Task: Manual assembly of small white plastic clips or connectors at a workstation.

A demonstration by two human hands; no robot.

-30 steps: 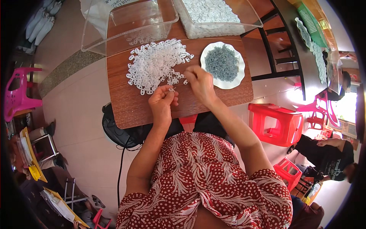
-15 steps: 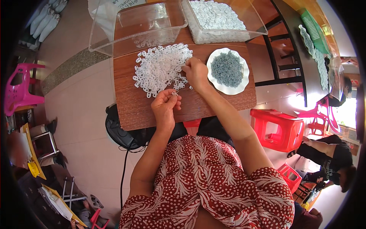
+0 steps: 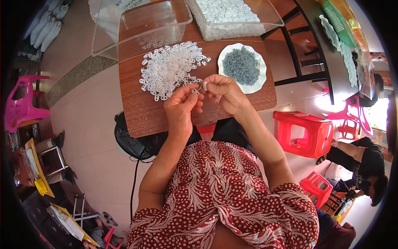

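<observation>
1. A small white plastic ring (image 3: 205, 86) is being pinched in the fingertips of the right hand (image 3: 222, 92), held just above the near edge of the table (image 3: 141, 116), between the pile and the person's body.
2. The left hand (image 3: 181, 103) is closing its thumb and forefinger on a tiny grey piece (image 3: 197, 90), too small to make out, and is bringing it up against the ring; both hands are meeting, fingertips nearly touching.
3. Judging by this, the fitting step is in hand: the grey piece is going into the ring. The next move seems to call for fine alignment and a steady pinch.
4. Just beyond the hands, a heap of white rings (image 3: 170, 70) is lying loose, and a white scalloped plate (image 3: 260, 81) of grey pieces (image 3: 241, 65) is sitting to its right.
5. Two clear plastic tubs are standing at the far edge, the left tub (image 3: 137, 25) nearly empty and the right tub (image 3: 232, 16) full of white parts.
</observation>
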